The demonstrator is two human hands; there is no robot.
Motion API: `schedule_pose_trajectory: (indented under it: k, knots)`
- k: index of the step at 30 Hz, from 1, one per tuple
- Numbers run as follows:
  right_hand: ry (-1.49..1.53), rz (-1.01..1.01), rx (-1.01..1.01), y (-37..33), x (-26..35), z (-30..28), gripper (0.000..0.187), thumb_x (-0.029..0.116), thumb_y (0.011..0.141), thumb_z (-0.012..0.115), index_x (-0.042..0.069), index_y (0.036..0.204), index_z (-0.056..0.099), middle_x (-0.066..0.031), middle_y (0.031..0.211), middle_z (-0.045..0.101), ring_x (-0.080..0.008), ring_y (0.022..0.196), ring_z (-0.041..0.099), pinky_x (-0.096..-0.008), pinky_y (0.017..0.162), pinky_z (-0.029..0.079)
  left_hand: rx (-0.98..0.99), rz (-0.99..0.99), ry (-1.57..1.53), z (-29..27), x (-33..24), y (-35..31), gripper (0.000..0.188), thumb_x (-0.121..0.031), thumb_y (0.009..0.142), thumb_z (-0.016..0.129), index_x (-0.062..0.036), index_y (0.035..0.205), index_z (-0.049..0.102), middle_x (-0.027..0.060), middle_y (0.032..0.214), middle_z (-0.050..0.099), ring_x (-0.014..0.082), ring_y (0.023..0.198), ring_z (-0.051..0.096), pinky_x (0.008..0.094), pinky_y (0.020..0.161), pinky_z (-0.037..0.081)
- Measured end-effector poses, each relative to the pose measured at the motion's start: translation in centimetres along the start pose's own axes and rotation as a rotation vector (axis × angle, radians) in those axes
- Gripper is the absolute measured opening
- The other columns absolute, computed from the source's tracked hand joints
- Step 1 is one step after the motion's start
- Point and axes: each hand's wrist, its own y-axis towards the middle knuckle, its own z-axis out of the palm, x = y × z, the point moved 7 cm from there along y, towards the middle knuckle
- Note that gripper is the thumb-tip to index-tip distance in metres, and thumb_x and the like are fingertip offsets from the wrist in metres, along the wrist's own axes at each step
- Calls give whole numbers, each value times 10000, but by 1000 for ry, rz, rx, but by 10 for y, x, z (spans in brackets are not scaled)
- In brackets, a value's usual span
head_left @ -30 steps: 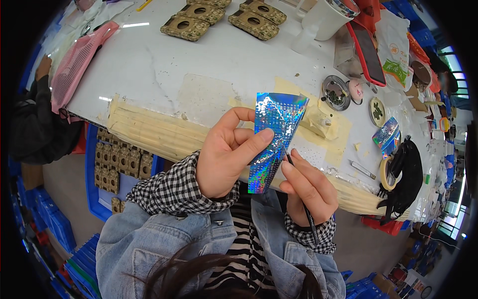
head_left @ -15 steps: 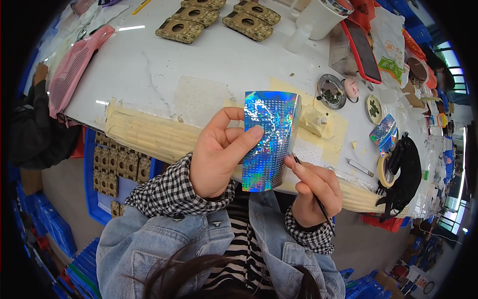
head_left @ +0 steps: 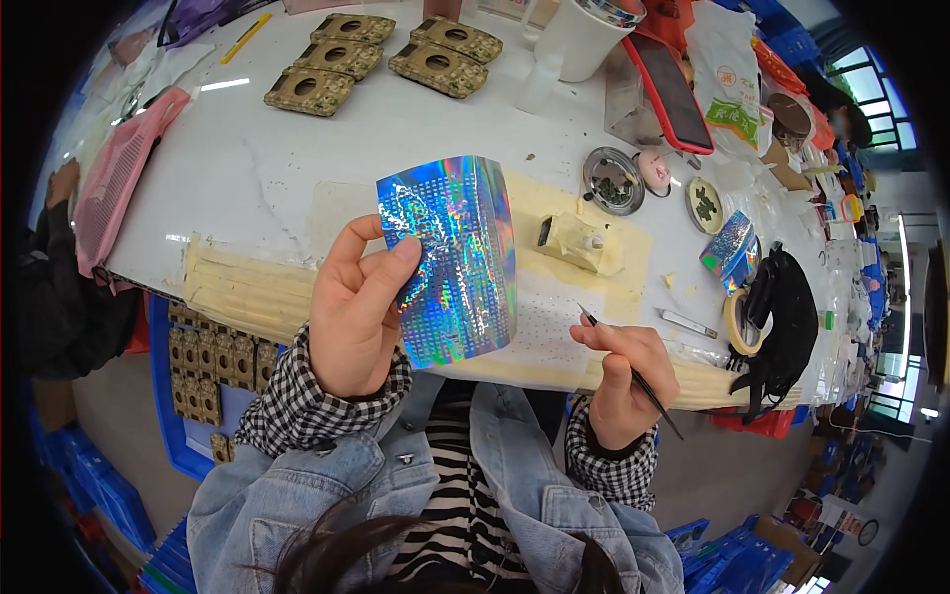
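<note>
Left hand (head_left: 348,312): pinches the shiny blue sheet (head_left: 462,262) at its left edge
Sheet: above the table's (head_left: 223,148) near edge (patterned, glinting)
Right hand (head_left: 630,371): pinches a thin dark tool (head_left: 657,401), tip clear of the sheet

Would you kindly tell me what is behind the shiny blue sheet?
Around the sheet, the white table and yellow tape show; what lies behind it, including some fingertips of the left hand, is hidden.

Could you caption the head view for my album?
At a cluttered table, left hand holds a shiny blue sheet, right hand a thin black tool.
</note>
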Motion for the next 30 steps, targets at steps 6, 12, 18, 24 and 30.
schedule_pose_trajectory:
  k: [6,12,18,24,30]
  knots:
    - [-181,-88,66,0,5,0,210,71,779,717,2,976,692,-117,824,663,-233,801,649,-413,868,533,-13,8,-8,-2,-1,-1,219,-79,952,520,-9,1141,434,114,924,678,123,831,653,253,702,534]
    - [-271,-96,109,-2,-1,-1,221,77,758,729,18,968,698,-112,821,657,-238,807,650,-437,879,518,-20,12,-10,-1,-2,-1,198,-72,954,514,-10,1129,444,105,920,678,117,819,651,250,704,531]
    - [-497,-217,199,-3,-6,7,261,74,692,760,39,946,706,-74,798,642,-250,850,623,-467,908,492,-22,14,-4,1,-1,0,192,-77,956,514,-11,1126,454,96,918,678,112,818,649,247,703,531]
    - [-644,-263,247,-5,-13,14,308,104,642,787,83,939,711,-30,787,626,-238,867,603,-468,913,492,-45,35,15,-4,-3,1,198,-88,955,519,-12,1129,464,83,925,674,101,812,642,242,695,531]
    - [-713,-334,244,-1,-18,23,347,110,611,798,102,944,703,-18,792,620,-240,860,601,-473,906,496,-56,37,28,-7,-4,3,209,-96,953,526,-15,1135,463,72,923,672,91,801,636,234,693,527]
